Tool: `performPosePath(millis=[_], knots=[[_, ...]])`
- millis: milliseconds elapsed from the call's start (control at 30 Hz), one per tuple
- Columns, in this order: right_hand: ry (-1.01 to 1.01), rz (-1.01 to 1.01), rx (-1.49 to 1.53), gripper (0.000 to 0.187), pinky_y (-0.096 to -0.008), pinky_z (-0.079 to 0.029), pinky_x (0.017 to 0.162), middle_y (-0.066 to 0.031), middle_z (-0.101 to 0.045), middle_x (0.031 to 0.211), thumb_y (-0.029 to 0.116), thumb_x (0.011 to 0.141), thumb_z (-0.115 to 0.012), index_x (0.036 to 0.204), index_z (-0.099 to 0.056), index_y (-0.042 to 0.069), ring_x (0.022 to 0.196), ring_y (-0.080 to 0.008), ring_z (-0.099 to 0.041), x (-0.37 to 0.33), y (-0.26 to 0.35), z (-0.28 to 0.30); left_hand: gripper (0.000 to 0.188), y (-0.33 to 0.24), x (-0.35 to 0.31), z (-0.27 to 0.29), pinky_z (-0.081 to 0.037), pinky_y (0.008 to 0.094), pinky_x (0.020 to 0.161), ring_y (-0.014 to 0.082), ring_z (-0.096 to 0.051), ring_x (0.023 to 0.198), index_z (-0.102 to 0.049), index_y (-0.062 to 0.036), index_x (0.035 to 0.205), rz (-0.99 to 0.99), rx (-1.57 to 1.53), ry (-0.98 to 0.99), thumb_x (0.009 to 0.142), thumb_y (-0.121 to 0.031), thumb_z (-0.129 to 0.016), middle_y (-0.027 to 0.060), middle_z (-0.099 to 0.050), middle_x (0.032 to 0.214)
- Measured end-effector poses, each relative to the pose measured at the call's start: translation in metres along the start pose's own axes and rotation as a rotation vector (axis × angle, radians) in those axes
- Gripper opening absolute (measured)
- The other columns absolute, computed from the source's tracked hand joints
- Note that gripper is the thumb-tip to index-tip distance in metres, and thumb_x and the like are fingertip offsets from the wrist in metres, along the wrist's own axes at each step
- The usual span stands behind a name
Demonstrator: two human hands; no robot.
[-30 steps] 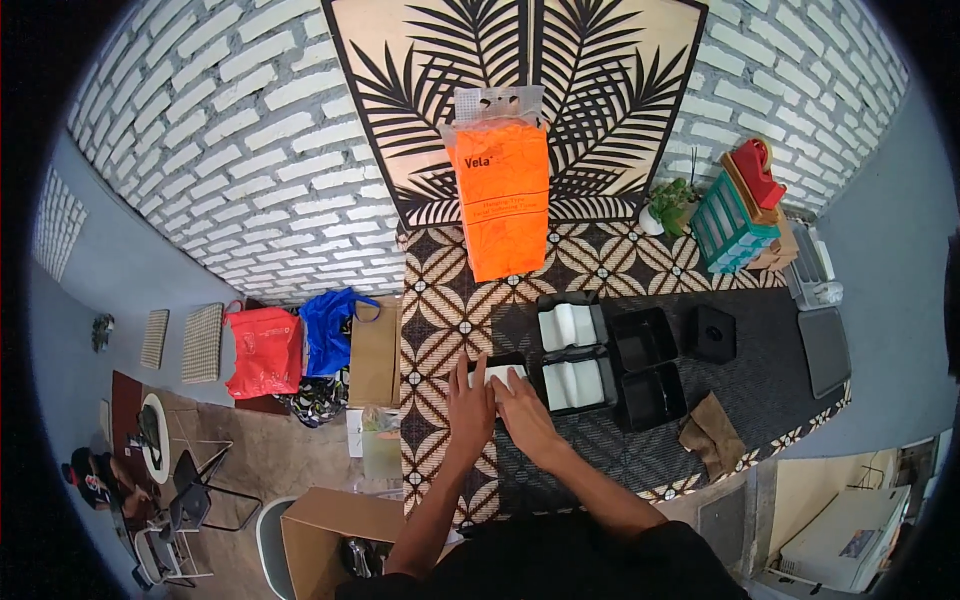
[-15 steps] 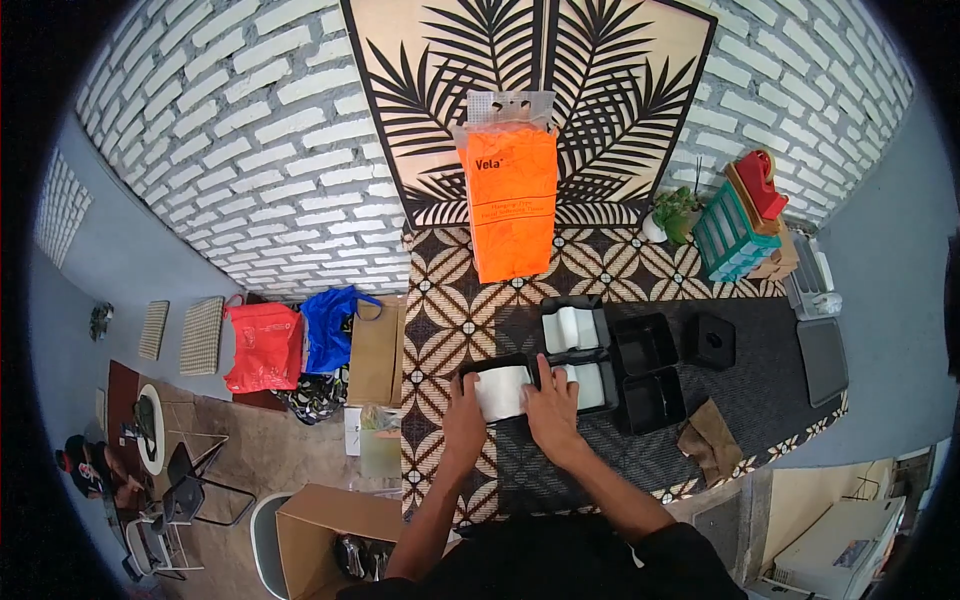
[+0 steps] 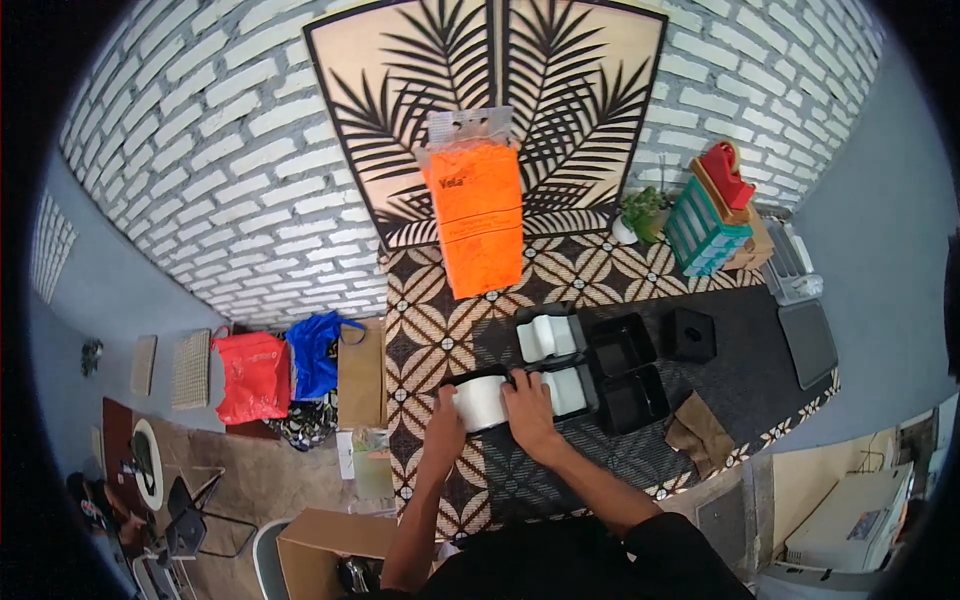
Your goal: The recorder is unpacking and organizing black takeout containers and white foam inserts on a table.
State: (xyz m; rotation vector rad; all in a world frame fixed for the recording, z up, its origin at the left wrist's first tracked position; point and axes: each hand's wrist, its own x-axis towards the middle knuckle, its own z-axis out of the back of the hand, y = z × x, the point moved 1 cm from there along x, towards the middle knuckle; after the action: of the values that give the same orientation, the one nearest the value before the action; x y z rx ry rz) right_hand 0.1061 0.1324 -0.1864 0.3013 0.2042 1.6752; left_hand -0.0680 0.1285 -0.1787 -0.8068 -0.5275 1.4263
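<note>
A stack of white tissues [image 3: 482, 402] bulges up in an arch from a black open box near the front left of the mat. At its left end is my left hand [image 3: 446, 428], fingers bent against it. My right hand [image 3: 530, 410] closes on the opposite end, so the stack lies between both hands. The fingertips are partly hidden at the box's sides. Just right of my right hand, another black box holds white tissues [image 3: 564, 392]. Behind that one, a further box holds an arched white stack [image 3: 547, 338].
Black boxes [image 3: 634, 397] stand to the right, beside a black lidded container [image 3: 690, 335]. A brown cloth [image 3: 700, 430] lies near the front edge. Behind are an orange tissue pack [image 3: 480, 220], a potted plant [image 3: 640, 212] and a teal drawer unit [image 3: 700, 235]. A cardboard box [image 3: 335, 540] stands lower left.
The view has shifted, moving the scene slightly left and the table's back part down. Both hands stay at the same tissue stack, which looks rounder between them now.
</note>
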Motion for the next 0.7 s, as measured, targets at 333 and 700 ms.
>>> performPosePath(millis=[333,700], knots=[[-0.167,0.018,0.535,0.015,-0.0377,-0.045,0.094,-0.0106,-0.058,0.121,0.005,0.083,-0.068,0.098,-0.070,0.004,0.111,-0.0307,-0.053,-0.071,-0.018,0.053,0.048,-0.026,-0.074,-0.015,-0.047,0.0559,0.083,0.0522,-0.056,0.103,-0.035,-0.0068,0.132,0.024,-0.049,0.071,0.087,0.003,-0.045,0.0319,-0.049,0.124],[-0.021,-0.093,0.844,0.033,-0.0308,-0.049,0.068,-0.0119,-0.058,0.109,0.003,0.084,-0.067,0.117,-0.063,0.004,0.074,-0.0195,-0.058,-0.128,-0.057,0.069,0.042,-0.059,-0.129,-0.046,-0.046,0.0554,0.084,0.0533,-0.055,0.101,-0.034,-0.0056,0.134,0.146,-0.081,0.071,0.093,-0.002,-0.041,0.0316,-0.046,0.129]])
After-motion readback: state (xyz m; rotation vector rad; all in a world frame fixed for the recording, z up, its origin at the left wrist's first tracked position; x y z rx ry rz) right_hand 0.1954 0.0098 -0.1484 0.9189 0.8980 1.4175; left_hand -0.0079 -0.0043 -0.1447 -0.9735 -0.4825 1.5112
